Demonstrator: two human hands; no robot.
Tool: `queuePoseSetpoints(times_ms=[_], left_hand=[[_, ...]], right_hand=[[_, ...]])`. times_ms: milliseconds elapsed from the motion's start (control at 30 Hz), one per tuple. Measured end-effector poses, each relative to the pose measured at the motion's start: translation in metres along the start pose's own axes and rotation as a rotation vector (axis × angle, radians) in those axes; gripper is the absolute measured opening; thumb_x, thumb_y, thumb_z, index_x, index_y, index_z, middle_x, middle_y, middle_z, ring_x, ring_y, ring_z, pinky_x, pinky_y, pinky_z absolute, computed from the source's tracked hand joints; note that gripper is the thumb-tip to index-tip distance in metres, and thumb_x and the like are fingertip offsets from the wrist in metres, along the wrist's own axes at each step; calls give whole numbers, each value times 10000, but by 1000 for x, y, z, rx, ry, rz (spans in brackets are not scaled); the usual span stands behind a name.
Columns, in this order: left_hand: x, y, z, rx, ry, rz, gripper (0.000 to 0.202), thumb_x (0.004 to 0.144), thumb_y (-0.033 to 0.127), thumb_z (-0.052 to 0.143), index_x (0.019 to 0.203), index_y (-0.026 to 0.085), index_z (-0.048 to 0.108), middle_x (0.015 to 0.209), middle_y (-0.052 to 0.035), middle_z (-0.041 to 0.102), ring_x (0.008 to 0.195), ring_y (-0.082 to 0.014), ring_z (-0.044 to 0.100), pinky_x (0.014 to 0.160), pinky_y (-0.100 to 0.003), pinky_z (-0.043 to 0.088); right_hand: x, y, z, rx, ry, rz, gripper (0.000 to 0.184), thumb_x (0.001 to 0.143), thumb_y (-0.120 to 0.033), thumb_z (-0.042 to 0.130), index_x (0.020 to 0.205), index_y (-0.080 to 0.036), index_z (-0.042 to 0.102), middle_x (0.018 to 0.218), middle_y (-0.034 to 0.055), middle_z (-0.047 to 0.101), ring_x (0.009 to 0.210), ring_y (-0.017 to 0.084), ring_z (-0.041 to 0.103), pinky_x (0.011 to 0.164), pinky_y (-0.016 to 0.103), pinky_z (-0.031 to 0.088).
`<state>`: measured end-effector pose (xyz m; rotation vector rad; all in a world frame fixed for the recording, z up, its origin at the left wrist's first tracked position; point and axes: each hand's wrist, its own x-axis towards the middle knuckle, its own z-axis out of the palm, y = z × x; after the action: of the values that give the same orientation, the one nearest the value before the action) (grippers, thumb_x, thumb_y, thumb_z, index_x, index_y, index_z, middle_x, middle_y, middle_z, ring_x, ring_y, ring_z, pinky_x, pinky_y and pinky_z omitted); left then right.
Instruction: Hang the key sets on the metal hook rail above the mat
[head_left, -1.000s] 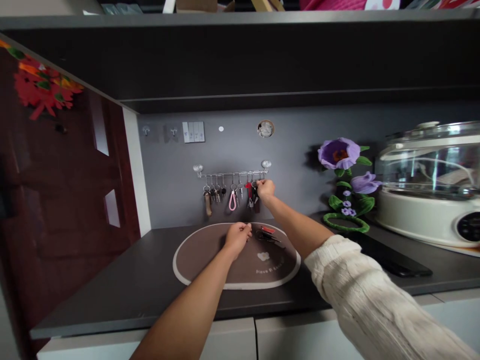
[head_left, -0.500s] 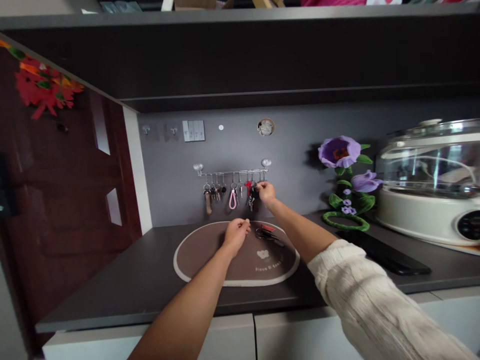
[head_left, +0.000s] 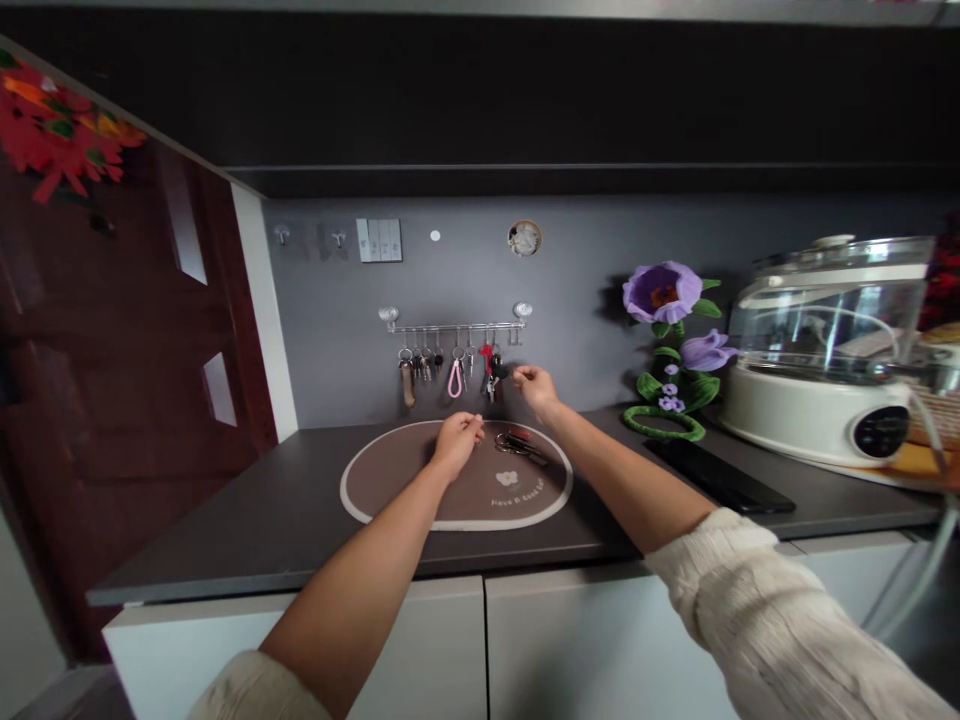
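Note:
My right hand (head_left: 535,390) is raised in front of the wall, just right of the hanging black fob (head_left: 500,369), its fingers curled into a pinch. Whatever it may hold is too small to make out. Low over the brown oval mat (head_left: 397,470), my left hand (head_left: 457,445) is closed, thumb against fingers, its contents hidden. A clear hook rail (head_left: 457,328) carries several key sets, among them a pink loop strap (head_left: 455,378), a brown key holder (head_left: 407,382) and a red key piece (head_left: 487,356). Loose keys on a ring (head_left: 521,446) lie on the mat right of my left hand.
A black phone-like slab (head_left: 720,475) lies on the counter at right. Behind it stand purple knitted flowers (head_left: 664,295) with a green ring base and a white appliance (head_left: 795,410) with a clear cover. A dark shelf (head_left: 480,100) overhangs the counter.
My right hand has drawn slightly away to the right of the hanging keys, leaving the black fob more visible. My left hand stays over the mat. The view has shifted a little.

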<state>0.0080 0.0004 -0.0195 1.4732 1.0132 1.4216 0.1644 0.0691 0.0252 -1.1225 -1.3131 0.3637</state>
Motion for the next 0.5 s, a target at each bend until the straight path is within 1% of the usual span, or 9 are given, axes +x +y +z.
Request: queuePoseSetpoints(times_ms=[167,233,300,400,500], left_hand=[[2,-1,-3,13,12,-8,186,705,297,524,608,139,513,536,11,537,461,-62,452,513,-201,353],[3,-2,-4,20,8,9,190,708,292,518,596,139,509,534,9,536,459,-62,451,517,-204,356],[2,-2,-4,28,6,20,188,713,285,509,593,140,506,531,10,532,454,-62,449,517,-205,356],[2,-2,-5,40,13,14,179,713,282,507,603,141,508,529,12,528,447,-64,446,508,-206,352],[2,-3,-6,53,24,28,177,711,279,511,603,139,511,528,7,528,451,-69,448,500,-206,346]], right_hand=[[-28,-8,-8,137,-136,120,168,690,-268,481,779,-138,541,709,33,602,598,94,523,574,219,405],[-40,-11,-11,153,-182,123,161,698,-261,480,786,-139,540,723,38,608,607,95,530,576,216,408],[-50,-11,-12,146,-203,98,156,697,-253,490,788,-138,543,721,40,608,621,96,532,586,213,411],[-62,-7,-16,89,-260,67,157,685,-247,507,790,-141,555,704,27,602,614,97,523,579,212,406],[-70,-4,-22,-95,-369,3,132,672,-249,525,725,-144,583,640,4,588,567,92,492,571,214,383]])
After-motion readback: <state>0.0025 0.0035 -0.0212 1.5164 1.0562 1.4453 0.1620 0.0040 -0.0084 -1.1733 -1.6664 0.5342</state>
